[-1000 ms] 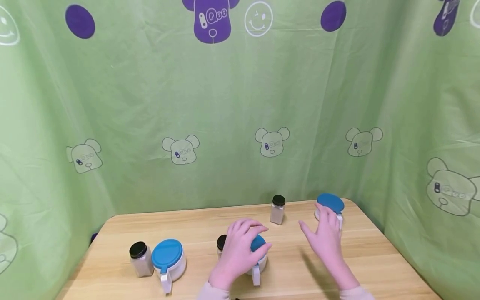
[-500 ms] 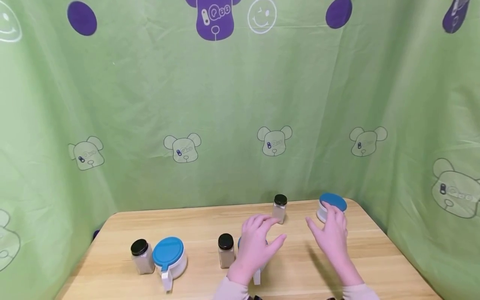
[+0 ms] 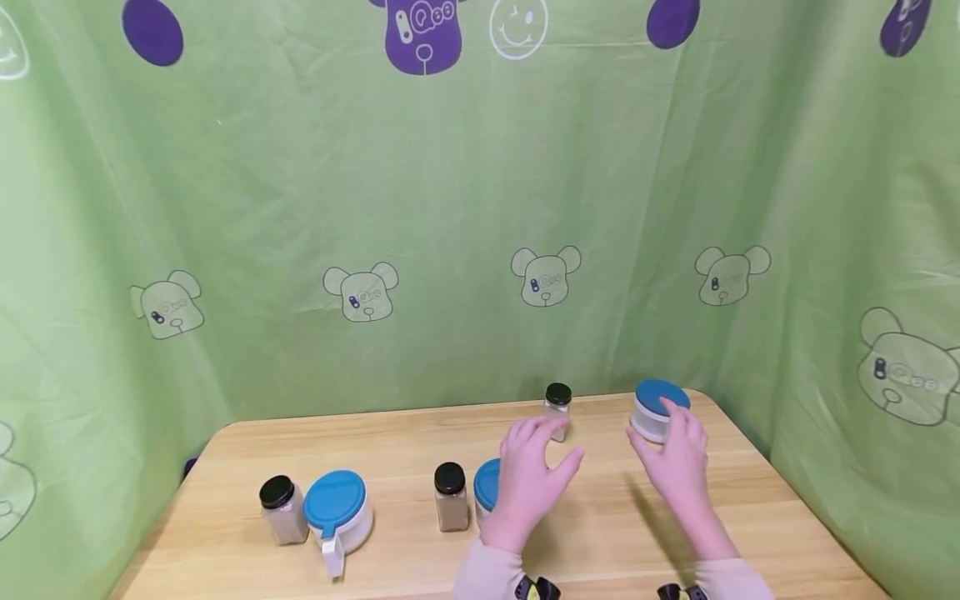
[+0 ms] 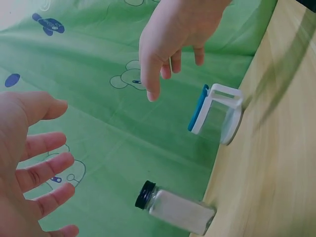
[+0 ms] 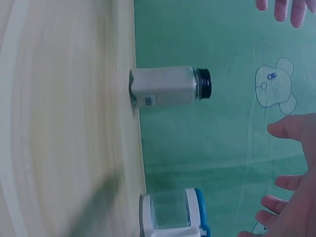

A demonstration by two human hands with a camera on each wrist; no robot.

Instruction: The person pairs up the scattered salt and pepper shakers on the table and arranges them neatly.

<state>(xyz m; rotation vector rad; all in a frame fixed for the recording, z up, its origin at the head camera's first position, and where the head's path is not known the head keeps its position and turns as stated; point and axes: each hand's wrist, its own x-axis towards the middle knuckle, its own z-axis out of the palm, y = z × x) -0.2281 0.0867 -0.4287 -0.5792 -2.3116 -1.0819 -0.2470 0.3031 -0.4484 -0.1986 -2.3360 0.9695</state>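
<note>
My left hand (image 3: 528,479) hovers over the table with fingers spread and lightly bent, holding nothing. It overlaps a blue-lidded, handled seasoning jar (image 3: 486,486) in the head view, hiding much of it. My right hand (image 3: 681,467) is raised to its right, thumb and fingers apart, also holding nothing. Just beyond its fingertips stands another blue-lidded jar (image 3: 649,421), whose white handle (image 4: 229,91) shows in the left wrist view. A black-capped bottle (image 3: 557,408) of pale powder stands upright behind my left hand; the right wrist view shows this bottle (image 5: 165,86) side-on.
On the left of the wooden table (image 3: 390,454), a black-capped bottle (image 3: 283,512) stands close against a blue-lidded jar (image 3: 335,508) with its handle towards me. Another black-capped bottle (image 3: 451,500) is near the middle. A green curtain (image 3: 450,350) hangs behind the table edge.
My left hand has moved right and slightly away from me, uncovering the middle bottle. My right hand has shifted a little to the right. The jars and bottles have stayed put.
</note>
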